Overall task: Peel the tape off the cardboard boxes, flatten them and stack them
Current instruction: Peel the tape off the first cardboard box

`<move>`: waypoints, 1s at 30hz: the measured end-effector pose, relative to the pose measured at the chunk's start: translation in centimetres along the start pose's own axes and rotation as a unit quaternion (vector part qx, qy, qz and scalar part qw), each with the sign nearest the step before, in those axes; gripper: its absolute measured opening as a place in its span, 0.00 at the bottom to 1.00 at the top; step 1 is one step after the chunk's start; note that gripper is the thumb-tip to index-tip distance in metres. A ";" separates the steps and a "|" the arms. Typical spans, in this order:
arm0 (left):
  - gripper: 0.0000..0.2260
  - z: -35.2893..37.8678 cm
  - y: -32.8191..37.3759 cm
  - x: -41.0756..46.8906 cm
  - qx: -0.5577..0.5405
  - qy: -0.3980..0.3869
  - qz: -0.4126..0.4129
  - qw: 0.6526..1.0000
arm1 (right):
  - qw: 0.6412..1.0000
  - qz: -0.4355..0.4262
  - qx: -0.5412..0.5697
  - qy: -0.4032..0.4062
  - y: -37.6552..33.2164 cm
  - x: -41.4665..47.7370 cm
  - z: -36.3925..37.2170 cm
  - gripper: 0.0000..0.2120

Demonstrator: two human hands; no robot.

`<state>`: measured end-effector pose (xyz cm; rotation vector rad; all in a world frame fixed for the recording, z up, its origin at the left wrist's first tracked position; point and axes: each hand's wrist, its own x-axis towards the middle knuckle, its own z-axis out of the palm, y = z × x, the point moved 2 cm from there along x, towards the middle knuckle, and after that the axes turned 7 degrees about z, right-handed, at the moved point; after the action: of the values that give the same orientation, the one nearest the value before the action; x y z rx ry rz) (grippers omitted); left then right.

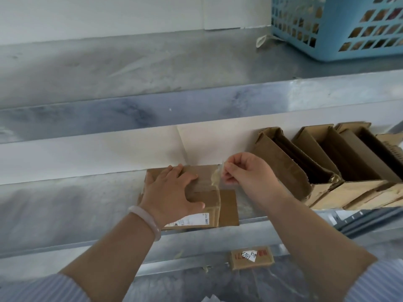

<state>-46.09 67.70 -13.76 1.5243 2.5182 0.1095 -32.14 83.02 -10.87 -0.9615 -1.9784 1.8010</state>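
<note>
A small closed cardboard box (pixel 209 201) with a white label lies on a metal shelf (pixel 65 205), one flap sticking out to its right. My left hand (pixel 172 192) presses flat on the box top, thumb over its front edge. My right hand (pixel 246 171) pinches a strip of clear tape (pixel 217 177) that lifts off the box's right end. Several opened cardboard boxes (pixel 322 162) stand tilted in a row to the right on the same shelf.
A blue plastic basket (pixel 340 25) stands on the upper shelf at the back right. A small cardboard tag (pixel 251 257) with handwritten numbers sticks to the shelf's front rail below. A white wall panel runs behind the boxes.
</note>
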 end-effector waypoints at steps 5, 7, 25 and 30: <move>0.37 -0.2 0.6 -0.3 0.011 0.027 0.018 0.999 | 0.999 -0.016 -0.008 -0.039 0.2 0.2 1.0 0.06; 0.34 0.0 0.9 -0.5 -0.015 0.057 0.040 0.997 | 0.998 -0.014 -0.031 -0.049 0.0 0.6 1.2 0.07; 0.06 0.6 3.0 0.6 -0.386 0.153 -0.139 0.899 | 0.995 -0.046 -0.035 0.078 3.5 0.8 -0.2 0.11; 0.07 0.3 3.4 0.6 -0.357 0.207 -0.137 0.900 | 0.955 -0.087 -0.282 -0.020 4.6 0.1 -0.2 0.23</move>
<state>-43.30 69.83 -13.55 0.9004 2.4923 1.2719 -30.84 83.17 -15.25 -0.8606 -2.5783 1.1839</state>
